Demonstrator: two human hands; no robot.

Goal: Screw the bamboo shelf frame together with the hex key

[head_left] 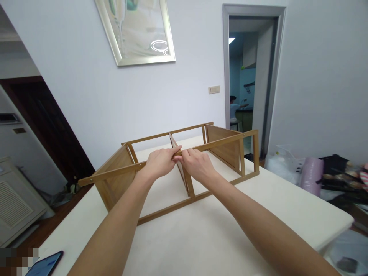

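A wooden shelf rack point(224, 143) lies on its side on the white table point(276, 207), with one long rail raised toward me. My left hand point(161, 162) is closed around that upper rail, its thumb and fingertips near the middle shelf board point(184, 174). Right beside it, my right hand point(199, 164) grips the same rail with curled fingers. Both sets of fingertips meet at the joint of rail and middle board. Whether a small part sits between them is hidden.
A phone point(46, 263) lies at the table's near left corner. Past the right edge are a white plastic basket point(287, 157), a pink roll point(311, 178) and piled items. Behind the rack stands a wall with a framed picture point(146, 61). Someone point(235, 109) is beyond the doorway.
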